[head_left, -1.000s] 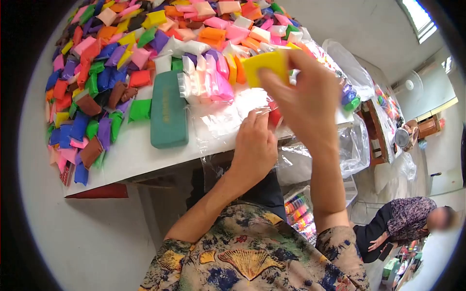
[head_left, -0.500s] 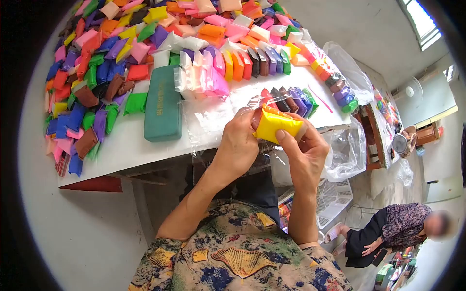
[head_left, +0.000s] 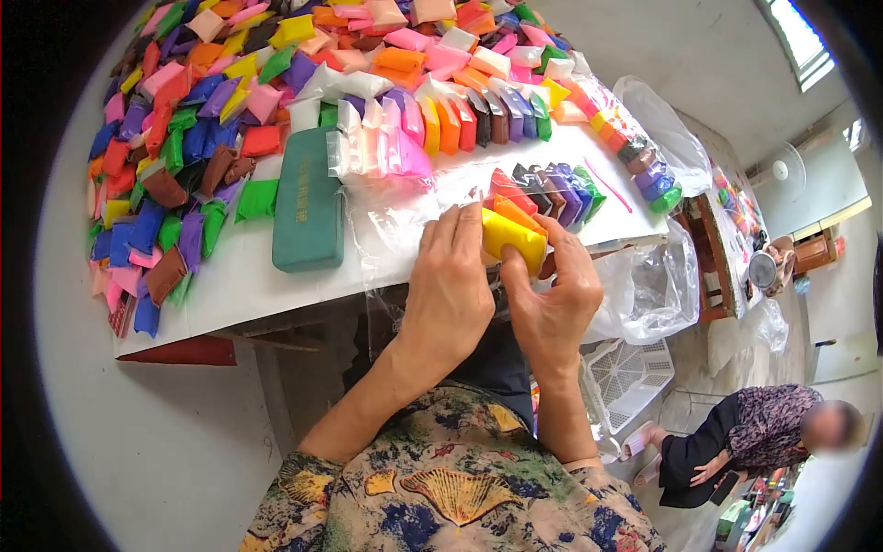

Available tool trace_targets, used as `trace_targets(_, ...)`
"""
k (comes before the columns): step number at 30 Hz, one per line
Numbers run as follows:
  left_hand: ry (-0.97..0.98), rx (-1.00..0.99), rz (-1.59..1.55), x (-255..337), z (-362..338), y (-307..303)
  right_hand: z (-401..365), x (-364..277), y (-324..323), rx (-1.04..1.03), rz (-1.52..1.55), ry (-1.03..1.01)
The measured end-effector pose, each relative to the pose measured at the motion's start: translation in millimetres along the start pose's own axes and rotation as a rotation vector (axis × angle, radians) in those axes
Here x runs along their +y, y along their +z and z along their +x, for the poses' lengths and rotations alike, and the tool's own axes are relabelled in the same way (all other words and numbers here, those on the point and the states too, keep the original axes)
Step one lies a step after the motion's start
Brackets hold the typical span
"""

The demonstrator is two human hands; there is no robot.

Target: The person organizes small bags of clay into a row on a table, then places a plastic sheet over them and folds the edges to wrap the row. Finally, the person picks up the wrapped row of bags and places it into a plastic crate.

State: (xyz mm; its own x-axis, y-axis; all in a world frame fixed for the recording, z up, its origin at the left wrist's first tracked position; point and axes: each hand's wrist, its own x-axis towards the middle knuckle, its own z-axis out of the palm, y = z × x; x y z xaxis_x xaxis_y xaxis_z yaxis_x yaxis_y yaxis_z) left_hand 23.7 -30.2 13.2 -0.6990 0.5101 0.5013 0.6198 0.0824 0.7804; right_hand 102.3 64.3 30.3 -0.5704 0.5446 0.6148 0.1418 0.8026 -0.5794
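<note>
A yellow packet stands tilted at the near end of a row of packets on the table's front edge. My right hand grips it, thumb on its near face and fingers behind. My left hand is at the packet's left side, fingers together over a clear plastic bag; its thumb is hidden. Just beyond the yellow packet lean an orange packet and a red packet. Black, brown, purple and green packets continue the row to the right, under clear film.
A green case lies left of another packet row. Loose coloured packets pile up at the back and left. A pink stick lies at right. A white basket stands below, and a person sits at right.
The yellow packet has come down and turned on edge against the orange one. Both hands have moved slightly left and lower, and my left fingers have straightened.
</note>
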Motion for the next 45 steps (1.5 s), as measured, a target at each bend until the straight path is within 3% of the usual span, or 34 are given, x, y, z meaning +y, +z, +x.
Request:
trace_targets(5, -0.041, -0.032, -0.117, 0, 1, -11, -5, 2, 8, 0.013, -0.034, -0.047)
trace_targets(14, 0.01, 0.157, 0.073, -10, -7, 1, -9, -6, 18, 0.016, -0.006, -0.017)
trace_targets(21, -0.078, 0.271, -0.116, -12, -10, 11, -7, -4, 30, 0.065, 0.093, -0.017)
trace_targets(24, 0.002, 0.226, 0.042, -13, -11, 6, -6, -1, 38, 0.059, 0.104, -0.015)
trace_targets(29, 0.01, 0.216, 0.029, -12, -8, 4, -6, -4, 41, 0.036, 0.29, 0.098)
trace_targets(33, 0.029, 0.202, 0.064, -18, -7, 5, -15, -1, 26, 0.026, 0.243, -0.009)
trace_targets(36, -0.059, 0.119, -0.02, -11, -4, 3, -16, 6, 14, 0.084, 0.182, -0.1)
trace_targets(45, -0.015, 0.094, 0.113, -15, 1, 7, 18, -4, -2, 0.064, 0.119, -0.078)
